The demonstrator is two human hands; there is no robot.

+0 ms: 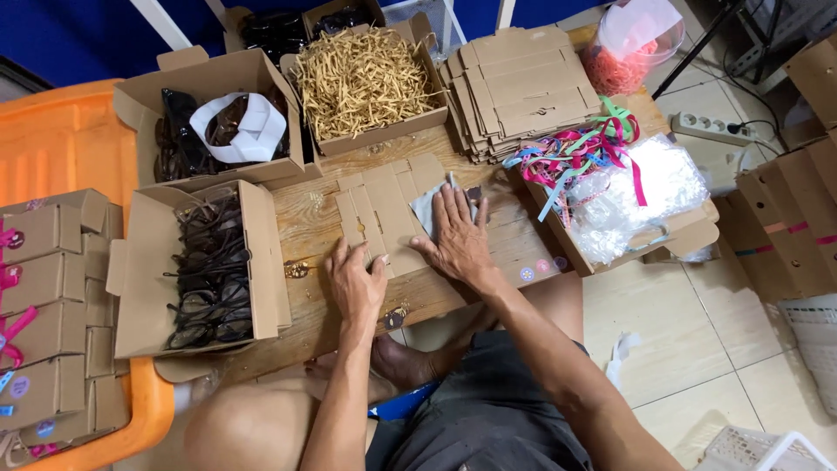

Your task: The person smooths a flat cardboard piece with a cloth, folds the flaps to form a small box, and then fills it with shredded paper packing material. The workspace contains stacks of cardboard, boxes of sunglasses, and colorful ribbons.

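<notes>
The left hand (356,283) lies flat with a loose, released grip on the near edge of the flat brown cardboard box (384,214), which lies unfolded on the wooden counter (305,227). The right hand (455,237) is spread flat too, grasping nothing, and presses a small grey cloth (427,209) onto the far side of that cardboard. Just left of the left hand is an open box of dark glasses (212,270), and beyond both hands sits a box of yellow paper shreds (362,80).

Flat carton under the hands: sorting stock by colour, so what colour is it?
Plain brown flat carton, seen in the head view.
</notes>
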